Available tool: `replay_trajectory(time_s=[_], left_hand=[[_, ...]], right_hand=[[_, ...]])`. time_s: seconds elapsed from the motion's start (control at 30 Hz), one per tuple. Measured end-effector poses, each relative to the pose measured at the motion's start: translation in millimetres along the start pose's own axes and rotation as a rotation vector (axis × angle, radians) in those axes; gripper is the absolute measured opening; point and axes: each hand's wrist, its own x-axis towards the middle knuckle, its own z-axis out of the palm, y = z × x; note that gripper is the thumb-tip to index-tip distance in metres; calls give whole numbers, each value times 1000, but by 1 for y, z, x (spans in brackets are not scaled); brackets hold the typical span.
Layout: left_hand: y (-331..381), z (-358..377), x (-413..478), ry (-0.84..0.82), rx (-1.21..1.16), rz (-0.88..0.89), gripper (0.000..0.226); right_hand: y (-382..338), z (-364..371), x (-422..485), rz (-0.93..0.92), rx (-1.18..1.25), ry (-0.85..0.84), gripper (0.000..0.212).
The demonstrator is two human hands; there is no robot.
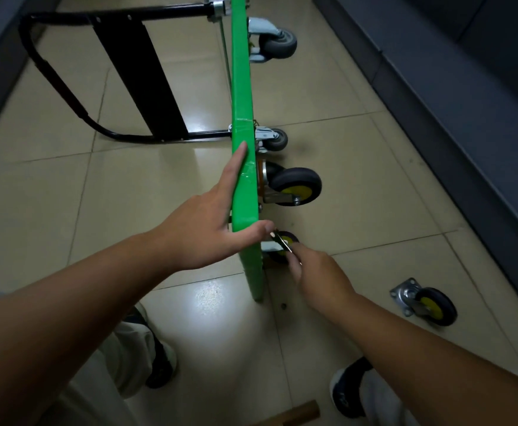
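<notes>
A green cart platform (241, 72) stands on its side edge on the tiled floor, with its black handle (52, 78) lying out to the left. My left hand (208, 229) holds the platform's upper edge, fingers flat along the left face and thumb laid across the edge. My right hand (319, 278) grips a thin metal tool (282, 241) whose tip points at the nearest caster (291, 239), which my hand partly hides. A larger black caster with a yellow hub (296, 186) sits on the underside just beyond it.
Two grey casters (277, 139) (277, 41) are mounted farther along the underside. A loose yellow-hub caster (429, 302) lies on the floor to the right. A dark wall (466, 118) runs along the right. A small dark speck (284, 306) lies by the platform. My shoes (159, 361) (347, 392) are below.
</notes>
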Motion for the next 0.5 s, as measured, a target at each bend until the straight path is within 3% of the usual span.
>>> replay_trajectory(time_s=[0.13,0.23,0.4,0.5], left_hand=[[1,0,0,-6,-8,9,109],[2,-2,1,-13,-4,13,110],[-1,-2,1,-8,1,13,110],[-1,-1,2,-2,6,15,110]], right_hand=[[-39,-30,-3,278,437,0,22],[-64,-46,-7,347,683,-84,24],[-78,-42,-3,355,876,-53,30],[-76,-38,-1,325,872,-49,32]])
